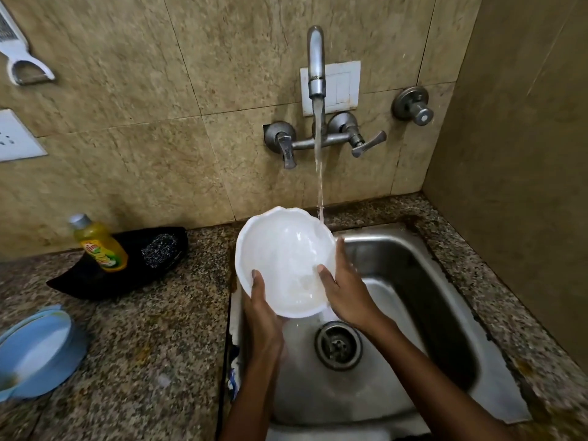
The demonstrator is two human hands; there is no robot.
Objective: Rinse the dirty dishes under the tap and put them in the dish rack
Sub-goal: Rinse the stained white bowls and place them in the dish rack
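I am holding the white bowl (284, 262) over the sink (445, 313) with both hands, tilted so its inside is facing me. My left hand (264, 310) is gripping the near rim from below, thumb lying inside the bowl and the fingers hidden behind it. My right hand (345, 291) is clasping the rim on the opposite side, thumb pressing inside, fingers wrapping round the back. The water stream (319, 186) from the tap (316, 65) is falling just beyond my right-hand grip, meeting the far right edge of the bowl rather than its middle. To rinse well, I judge I should be easing the bowl a little to the right and tipping it back so the flow is landing in the hollow between my two thumbs, then turning the rim through my grips so every scallop is passing under. Wet plastic is likely slippery, so I am keeping both holds firm. Off to the left of my left hand, blue dishes (38, 348) are sitting on the counter (143, 345); no dish rack is in view
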